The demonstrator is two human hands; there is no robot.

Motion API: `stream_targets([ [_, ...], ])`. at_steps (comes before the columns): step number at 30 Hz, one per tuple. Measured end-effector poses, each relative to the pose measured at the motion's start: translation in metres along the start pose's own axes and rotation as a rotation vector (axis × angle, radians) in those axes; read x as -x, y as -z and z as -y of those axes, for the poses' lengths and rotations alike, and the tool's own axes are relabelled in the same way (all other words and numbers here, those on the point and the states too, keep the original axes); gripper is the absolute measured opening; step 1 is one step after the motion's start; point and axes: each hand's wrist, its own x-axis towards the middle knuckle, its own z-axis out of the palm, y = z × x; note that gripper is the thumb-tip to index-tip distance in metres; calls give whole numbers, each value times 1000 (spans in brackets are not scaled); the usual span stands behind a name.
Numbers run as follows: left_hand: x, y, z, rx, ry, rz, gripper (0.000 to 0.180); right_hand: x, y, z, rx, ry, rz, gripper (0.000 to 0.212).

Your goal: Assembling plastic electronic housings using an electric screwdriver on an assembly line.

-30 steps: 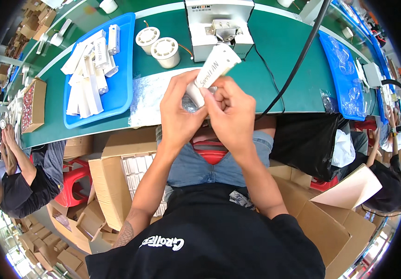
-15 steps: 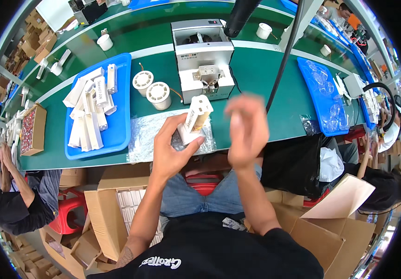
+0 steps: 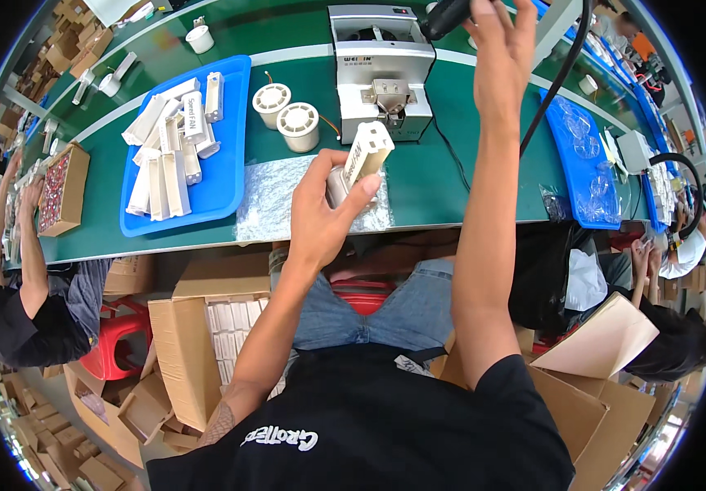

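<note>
Right hand [image 3: 502,65] now farther forward

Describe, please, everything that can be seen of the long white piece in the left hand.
The long white piece looks like plastic, with a boxy body, printed lettering along one side and openings in its upper end. It is tilted, top leaning right, in the grip of the left hand, before the grey machine. The hand hides its lower part.

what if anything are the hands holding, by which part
Left hand: white plastic piece, by its lower end. Right hand: at black tool, grip unclear at frame edge.
</note>
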Motion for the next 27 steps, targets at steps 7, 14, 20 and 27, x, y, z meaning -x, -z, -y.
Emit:
stream_targets([
  [7,-5,-12,8,-189,-52,-59,45,-32,-10,-1,66,122,119,37],
  [14,-6,-15,13,-142,-74,-67,25,-21,-12,54,-131,419,22,35],
  [20,-3,-5,18,47,-46,47,28,13,-22,80,-54,280,12,44],
  [27,3,13,17,-18,32,130,47,-4,-64,81,-39,303,81,30],
])
